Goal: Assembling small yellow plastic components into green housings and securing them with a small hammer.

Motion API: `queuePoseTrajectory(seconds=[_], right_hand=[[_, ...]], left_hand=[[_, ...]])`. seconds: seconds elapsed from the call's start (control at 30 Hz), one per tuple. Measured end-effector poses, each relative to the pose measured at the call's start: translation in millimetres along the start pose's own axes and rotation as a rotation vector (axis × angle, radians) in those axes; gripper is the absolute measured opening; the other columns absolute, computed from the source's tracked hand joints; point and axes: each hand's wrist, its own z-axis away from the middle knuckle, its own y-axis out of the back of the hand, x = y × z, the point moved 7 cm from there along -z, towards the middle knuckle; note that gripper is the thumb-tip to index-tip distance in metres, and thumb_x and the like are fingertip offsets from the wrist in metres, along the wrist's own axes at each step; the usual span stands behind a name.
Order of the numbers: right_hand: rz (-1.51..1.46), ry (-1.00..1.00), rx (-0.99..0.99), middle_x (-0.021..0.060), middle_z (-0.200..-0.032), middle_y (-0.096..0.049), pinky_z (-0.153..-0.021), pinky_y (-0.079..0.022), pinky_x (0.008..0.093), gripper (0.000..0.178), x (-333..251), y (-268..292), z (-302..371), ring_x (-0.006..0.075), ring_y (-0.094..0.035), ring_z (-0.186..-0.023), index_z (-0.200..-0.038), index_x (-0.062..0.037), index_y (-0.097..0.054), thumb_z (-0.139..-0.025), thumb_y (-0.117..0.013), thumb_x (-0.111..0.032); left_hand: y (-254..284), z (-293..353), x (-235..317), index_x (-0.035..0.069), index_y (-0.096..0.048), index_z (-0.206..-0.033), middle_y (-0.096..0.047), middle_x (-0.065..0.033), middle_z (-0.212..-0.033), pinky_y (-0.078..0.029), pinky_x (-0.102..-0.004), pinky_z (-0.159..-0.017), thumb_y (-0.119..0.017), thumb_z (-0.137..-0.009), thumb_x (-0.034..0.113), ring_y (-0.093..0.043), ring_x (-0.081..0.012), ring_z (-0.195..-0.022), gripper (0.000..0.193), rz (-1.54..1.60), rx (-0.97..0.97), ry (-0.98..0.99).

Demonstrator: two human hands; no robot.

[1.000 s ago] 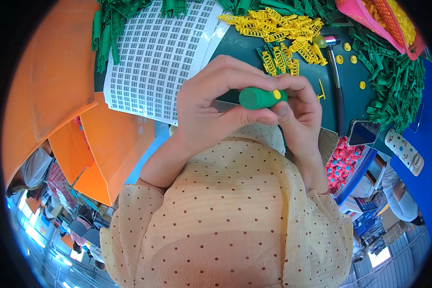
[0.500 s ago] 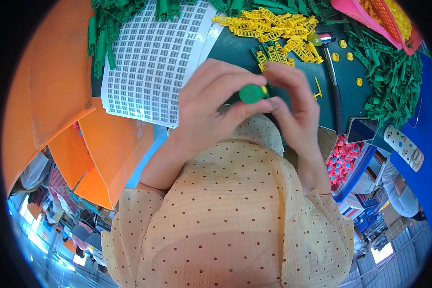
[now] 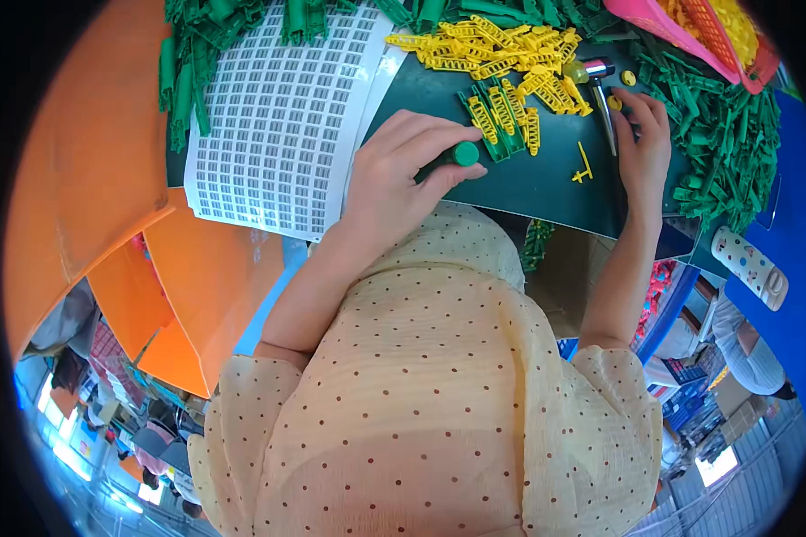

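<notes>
On dark green tabletop (image 3: 555, 199), beside white label sheet (image 3: 269, 125) and yellow ladder-shaped plastic pieces (image 3: 551, 87): pinching green cylinder (image 3: 466, 153) near the front edge between thumb and fingers of left hand (image 3: 394, 174); with curled right hand (image 3: 644, 150) at small yellow disc (image 3: 614, 103) beside hammer (image 3: 598, 68), cannot tell whether gripping it.

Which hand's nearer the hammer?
Right. The right hand is just right of the hammer, at a small yellow cap; contact with the hammer is unclear. The left hand is well left, holding a green cylinder.
</notes>
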Motion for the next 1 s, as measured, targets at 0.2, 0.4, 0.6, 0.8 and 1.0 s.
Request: queuePoseTrajectory(seconds=[0.2,0.4,0.6,0.8,1.0], right_hand=[[-0.137,0.01,0.097,0.0087,-0.103,-0.062,-0.081,-0.048,0.0288,0.026,-40,19,7,0.0196,-0.061,-0.088,-0.113,-0.0046,-0.061,-0.087,-0.06,-0.002],[-0.335,0.426,-0.148,0.0097,-0.101,-0.062,-0.078,-0.05,0.0304,0.034,-139,-8,41,0.0243,-0.061,-0.092,-0.108,-0.0043,-0.064,-0.077,-0.067,0.007],[-0.572,0.332,-0.207,0.0091,-0.096,-0.059,-0.069,-0.05,0.0293,0.033,-144,-17,41,0.0214,-0.06,-0.084,-0.106,-0.0039,-0.065,-0.075,-0.071,0.004],[-0.648,0.328,-0.25,0.0079,-0.097,-0.059,-0.069,-0.049,0.0254,0.03,-146,-24,40,0.016,-0.06,-0.084,-0.103,-0.0025,-0.067,-0.074,-0.073,0.002],[-0.787,0.264,-0.242,0.0087,-0.1,-0.06,-0.074,-0.048,0.0263,0.031,-147,-26,41,0.0176,-0.058,-0.087,-0.105,-0.0017,-0.065,-0.075,-0.073,0.002]], left_hand=[[-1,1,0,0.007,-0.07,-0.095,-0.068,-0.0051,-0.09,-0.051,-0.0303,-0.068,-0.08,-0.065,0.007,-0.061,-0.022,-0.081,0.031,0.001,0.027,-0.005],[-2,-1,2,0.007,-0.069,-0.095,-0.067,-0.0053,-0.089,-0.051,-0.0309,-0.068,-0.078,-0.064,0.005,-0.061,-0.0226,-0.081,0.032,-0.037,0.031,-0.08],[0,-3,4,0.006,-0.068,-0.095,-0.067,-0.0056,-0.09,-0.051,-0.0316,-0.069,-0.076,-0.063,0.004,-0.061,-0.0236,-0.081,0.033,-0.019,0.019,-0.088],[-2,-2,2,0.005,-0.068,-0.095,-0.067,-0.0056,-0.09,-0.051,-0.0319,-0.07,-0.075,-0.064,0.003,-0.062,-0.0236,-0.083,0.031,-0.056,-0.024,-0.077],[0,-4,-2,0.005,-0.068,-0.095,-0.067,-0.0067,-0.088,-0.051,-0.0322,-0.071,-0.074,-0.064,0.002,-0.062,-0.0244,-0.083,0.032,0.019,-0.004,-0.039]])
